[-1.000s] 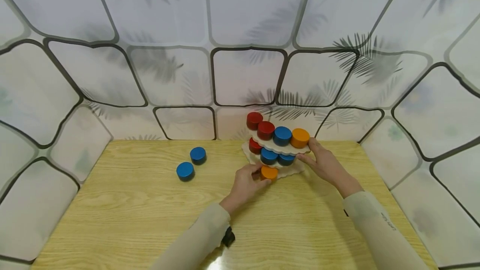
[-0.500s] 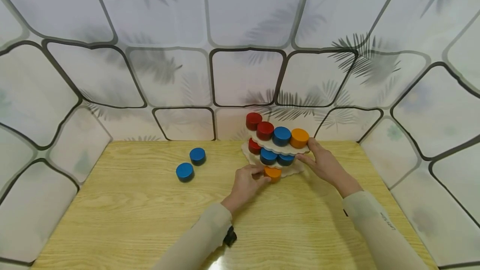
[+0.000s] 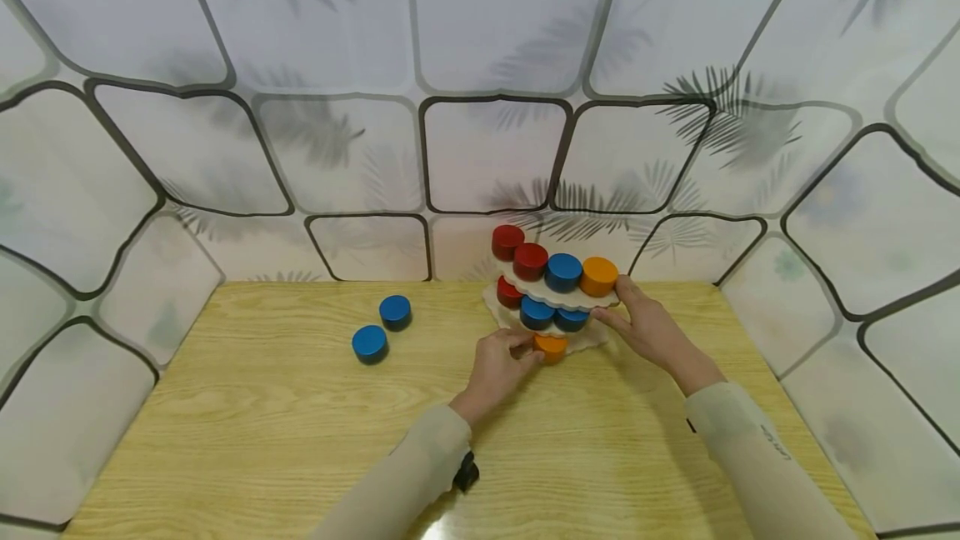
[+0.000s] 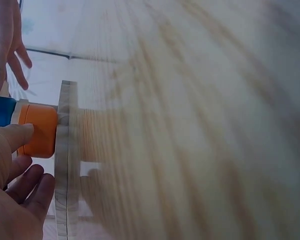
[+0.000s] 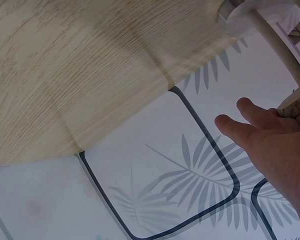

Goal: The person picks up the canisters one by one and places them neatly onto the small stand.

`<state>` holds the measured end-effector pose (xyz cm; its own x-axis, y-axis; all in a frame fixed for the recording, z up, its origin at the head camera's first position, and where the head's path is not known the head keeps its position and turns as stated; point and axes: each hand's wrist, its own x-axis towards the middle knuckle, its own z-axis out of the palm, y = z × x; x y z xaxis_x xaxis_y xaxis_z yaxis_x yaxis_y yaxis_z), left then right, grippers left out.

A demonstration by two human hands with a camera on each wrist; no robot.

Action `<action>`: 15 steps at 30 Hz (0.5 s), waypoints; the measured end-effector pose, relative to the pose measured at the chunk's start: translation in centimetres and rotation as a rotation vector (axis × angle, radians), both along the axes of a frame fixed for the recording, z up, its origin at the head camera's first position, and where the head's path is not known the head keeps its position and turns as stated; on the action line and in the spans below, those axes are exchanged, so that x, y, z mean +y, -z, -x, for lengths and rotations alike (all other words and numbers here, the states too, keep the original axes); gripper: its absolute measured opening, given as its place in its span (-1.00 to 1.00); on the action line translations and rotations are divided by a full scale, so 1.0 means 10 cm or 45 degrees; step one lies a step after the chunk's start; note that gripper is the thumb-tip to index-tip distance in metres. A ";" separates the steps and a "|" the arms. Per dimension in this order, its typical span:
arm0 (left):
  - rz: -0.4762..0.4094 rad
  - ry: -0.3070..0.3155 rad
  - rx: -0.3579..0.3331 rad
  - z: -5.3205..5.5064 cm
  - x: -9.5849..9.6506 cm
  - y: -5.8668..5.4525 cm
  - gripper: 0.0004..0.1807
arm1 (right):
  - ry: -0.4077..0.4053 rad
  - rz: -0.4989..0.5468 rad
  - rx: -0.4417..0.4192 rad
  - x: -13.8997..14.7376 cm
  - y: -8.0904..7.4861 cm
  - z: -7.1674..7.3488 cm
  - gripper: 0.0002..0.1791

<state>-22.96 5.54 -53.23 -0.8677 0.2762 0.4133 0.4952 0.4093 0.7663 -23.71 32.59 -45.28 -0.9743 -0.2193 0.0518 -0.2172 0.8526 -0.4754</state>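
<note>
A tiered wooden stand [image 3: 592, 340] with scalloped shelves stands at the back of the table, bearing red, blue and orange discs. On its lowest shelf my left hand [image 3: 495, 369] pinches an orange disc [image 3: 551, 348]. The left wrist view shows the thumb against the side of this orange disc [image 4: 41, 131]; the index finger is largely hidden. My right hand [image 3: 654, 330] grips the right edge of the top shelf, close to another orange disc [image 3: 599, 277]. Two red discs and a blue disc [image 3: 563, 272] share that shelf. Between them, the middle shelf carries a red disc [image 3: 509, 292] and two blue ones.
Two loose blue discs, a nearer one [image 3: 370, 344] and a farther one [image 3: 395, 312], lie on the wooden table [image 3: 262, 407] left of the stand. A patterned wall covering [image 3: 360, 157] rises behind the table and along both sides.
My left hand has slid slightly right with the lowest orange disc, moving it further along the bottom shelf. The right hand keeps its grip on the top shelf.
</note>
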 end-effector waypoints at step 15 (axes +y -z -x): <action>0.031 -0.007 -0.024 0.00 0.03 -0.01 -0.68 | 0.013 -0.019 -0.028 0.00 0.00 -0.01 -0.05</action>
